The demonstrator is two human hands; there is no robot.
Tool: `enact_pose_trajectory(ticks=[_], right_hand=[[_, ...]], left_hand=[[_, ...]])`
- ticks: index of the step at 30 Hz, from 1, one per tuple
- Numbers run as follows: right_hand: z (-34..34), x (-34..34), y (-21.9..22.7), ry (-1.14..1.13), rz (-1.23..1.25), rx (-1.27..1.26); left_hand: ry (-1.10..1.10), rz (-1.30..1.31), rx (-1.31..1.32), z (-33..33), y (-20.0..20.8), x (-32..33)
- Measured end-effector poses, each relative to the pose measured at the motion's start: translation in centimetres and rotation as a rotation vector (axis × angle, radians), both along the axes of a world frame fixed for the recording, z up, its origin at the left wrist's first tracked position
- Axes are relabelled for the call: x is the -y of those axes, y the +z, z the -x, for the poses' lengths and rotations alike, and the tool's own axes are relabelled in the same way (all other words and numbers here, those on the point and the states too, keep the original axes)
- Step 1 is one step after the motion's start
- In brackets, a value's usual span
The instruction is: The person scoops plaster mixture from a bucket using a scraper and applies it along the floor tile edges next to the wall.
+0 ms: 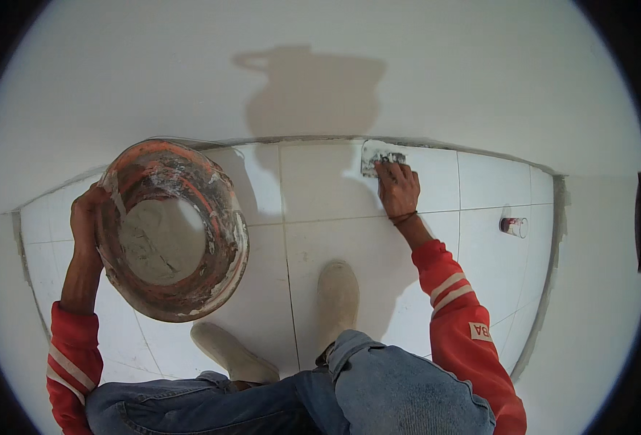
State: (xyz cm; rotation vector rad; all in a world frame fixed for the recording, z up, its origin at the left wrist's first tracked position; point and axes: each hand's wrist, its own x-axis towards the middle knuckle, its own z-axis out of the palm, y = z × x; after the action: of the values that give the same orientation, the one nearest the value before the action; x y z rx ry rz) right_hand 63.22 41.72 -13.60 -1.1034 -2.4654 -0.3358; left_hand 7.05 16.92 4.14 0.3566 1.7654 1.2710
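We look down on a floor of large white tiles (335,188) with thin grey joints, meeting a plain white wall (444,72) along a grey-smeared seam; the person's shadow falls across both. Taking the bucket as our landmark, we see it raised above the tiles on the left of the view: a round orange bucket (222,217), its rim and walls crusted with dried white and grey paste, holding a flat grey bed of mortar (157,243) at the bottom. Our left hand (87,217) grips the bucket's left rim, fingers curled over the edge and closed on it. To the right of the bucket and nearer the wall, our right hand (398,187) presses a small flat trowel (375,157) against the tile by the seam, fingers held together on top of the blade, which is smeared with grey paste. Farther right of the bucket, well apart from it, a small clear cup (514,227) with a dark red band lies on its side on a tile. Below the bucket, two dust-pale shoes (337,293) stand on the tiles, with blue jeans and red, white-striped sleeves beneath them.
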Motion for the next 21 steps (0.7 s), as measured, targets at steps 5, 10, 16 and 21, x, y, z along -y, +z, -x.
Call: enact_pose_trajectory(ticks=[5, 10, 16, 21], right_hand=[[-1.1, 2.7, 2.0, 0.029, 0.067, 0.014], [0.8, -1.2, 4.0, -0.064, 0.055, -0.062], [1.4, -1.7, 3.4, 0.031, 0.147, -0.008], [-0.3, 1.1, 5.1, 0.087, 0.241, 0.055]], left_hand=[[0.053, -0.035, -0.01, -0.2, -0.2, -0.1], [0.057, -0.019, 0.009, -0.1, -0.1, -0.1], [0.066, -0.039, -0.014, -0.6, -0.2, -0.3], [0.063, -0.022, -0.024, 0.1, -0.4, 0.0]])
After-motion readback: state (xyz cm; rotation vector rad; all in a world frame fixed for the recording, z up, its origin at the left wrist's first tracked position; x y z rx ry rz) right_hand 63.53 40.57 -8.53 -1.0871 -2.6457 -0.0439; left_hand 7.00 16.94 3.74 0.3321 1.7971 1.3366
